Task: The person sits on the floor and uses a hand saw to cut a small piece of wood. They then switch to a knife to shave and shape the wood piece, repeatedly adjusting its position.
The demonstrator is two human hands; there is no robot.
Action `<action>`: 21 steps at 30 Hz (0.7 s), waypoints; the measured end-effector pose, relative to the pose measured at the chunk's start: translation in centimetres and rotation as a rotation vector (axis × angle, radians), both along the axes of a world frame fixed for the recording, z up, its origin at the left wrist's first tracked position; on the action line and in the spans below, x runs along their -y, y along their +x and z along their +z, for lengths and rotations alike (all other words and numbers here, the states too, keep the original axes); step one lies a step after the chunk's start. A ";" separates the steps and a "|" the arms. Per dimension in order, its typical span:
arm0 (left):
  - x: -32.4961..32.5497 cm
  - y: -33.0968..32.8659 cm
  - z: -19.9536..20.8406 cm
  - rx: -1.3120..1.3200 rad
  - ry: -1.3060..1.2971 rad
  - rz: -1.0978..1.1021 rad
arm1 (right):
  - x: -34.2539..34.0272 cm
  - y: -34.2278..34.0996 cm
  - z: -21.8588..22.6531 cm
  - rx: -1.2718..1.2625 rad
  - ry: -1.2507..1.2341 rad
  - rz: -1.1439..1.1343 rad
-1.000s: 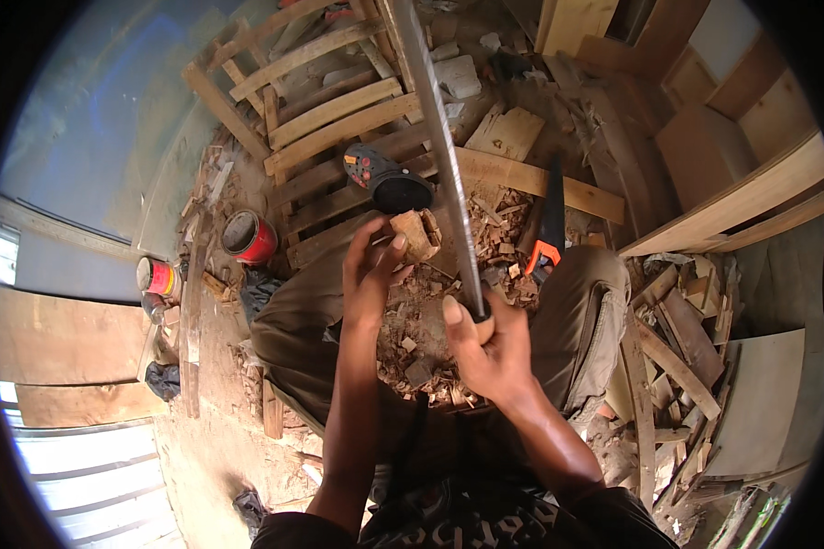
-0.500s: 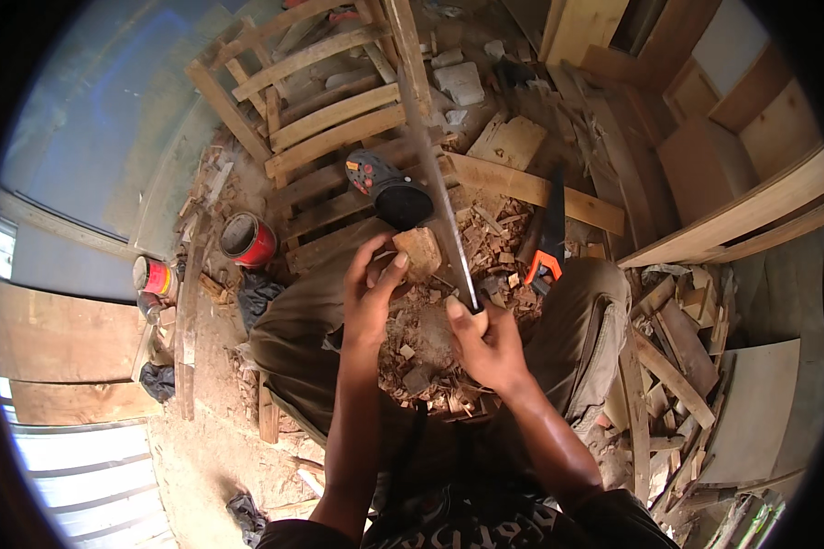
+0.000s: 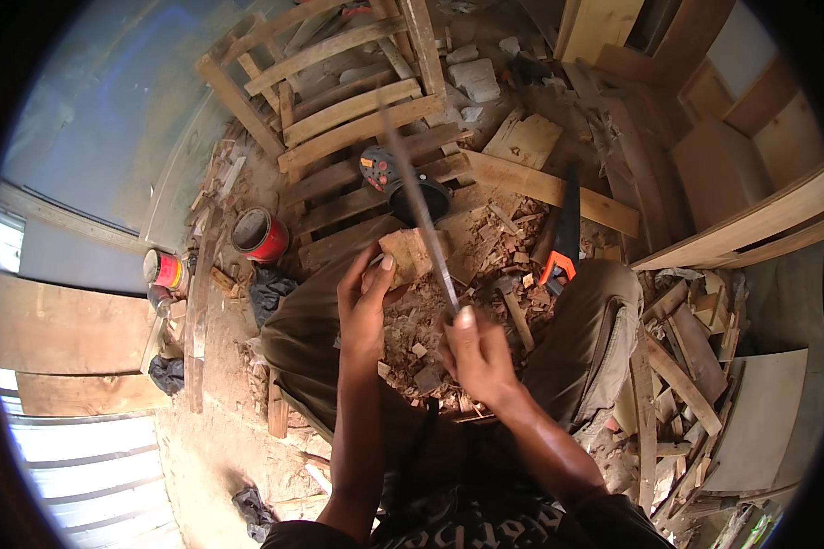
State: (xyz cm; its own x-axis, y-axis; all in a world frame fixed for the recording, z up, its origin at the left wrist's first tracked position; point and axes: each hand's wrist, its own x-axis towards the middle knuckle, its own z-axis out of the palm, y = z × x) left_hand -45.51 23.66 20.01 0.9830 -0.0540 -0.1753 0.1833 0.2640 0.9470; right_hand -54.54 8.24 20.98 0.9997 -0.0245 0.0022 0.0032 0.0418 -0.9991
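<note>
My left hand (image 3: 364, 302) is closed around a small, rough block of wood (image 3: 405, 253), held up between my knees. The fingers of my right hand (image 3: 482, 359) wrap the handle of a machete (image 3: 423, 206). Its long narrow blade points away and to the left, blurred by motion, and passes over the block's right side. Whether the blade touches the wood, I cannot tell. Beyond the block lies a dark clog shoe (image 3: 416, 197), partly behind the blade. Wood chips (image 3: 412, 325) cover the ground below my hands.
A handsaw with an orange handle (image 3: 557, 270) stands by my right knee. Red cans (image 3: 261, 236) are at the left. A slatted wooden frame (image 3: 339, 119) lies ahead, and a loose plank (image 3: 549, 190) crosses the chips. Wood scraps (image 3: 682, 357) are heaped at the right.
The machete's tip has dropped and swung left, and my right hand has moved a little lower. My left hand still holds the wood block. The whole view has shifted slightly.
</note>
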 end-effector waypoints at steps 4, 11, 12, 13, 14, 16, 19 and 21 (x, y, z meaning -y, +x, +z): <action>0.3 0.3 0.1 0.007 0.020 0.059 | 1.2 0.3 6.4 0.299 0.256 -0.136; 1.3 0.8 0.5 0.000 0.046 0.046 | -0.1 0.7 -4.6 -0.092 -0.123 -0.066; 0.8 0.5 0.5 -0.004 0.050 0.038 | -0.6 0.3 -4.4 -0.120 -0.083 -0.071; 0.7 0.4 0.7 -0.007 0.054 0.029 | -0.8 0.5 -4.3 -0.130 -0.049 -0.080; 0.9 0.7 0.8 -0.001 0.039 0.023 | -0.4 0.8 -3.9 -0.142 -0.048 -0.078; 0.6 0.9 0.5 0.016 0.034 0.018 | 0.1 1.2 -1.1 -0.205 -0.128 -0.063; 0.8 0.9 0.1 0.004 0.059 0.015 | 1.7 1.2 4.4 0.036 0.021 -0.067; 1.1 0.9 0.2 0.000 0.066 0.017 | 2.1 1.5 5.9 0.278 0.111 -0.100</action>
State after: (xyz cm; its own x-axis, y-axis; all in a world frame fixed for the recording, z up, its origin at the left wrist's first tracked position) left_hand -44.58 22.54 20.19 0.9837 -0.0259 -0.1782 0.1797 0.2043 0.9623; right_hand -53.03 6.13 26.87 0.9538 -0.1379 0.2668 0.2851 0.1366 -0.9487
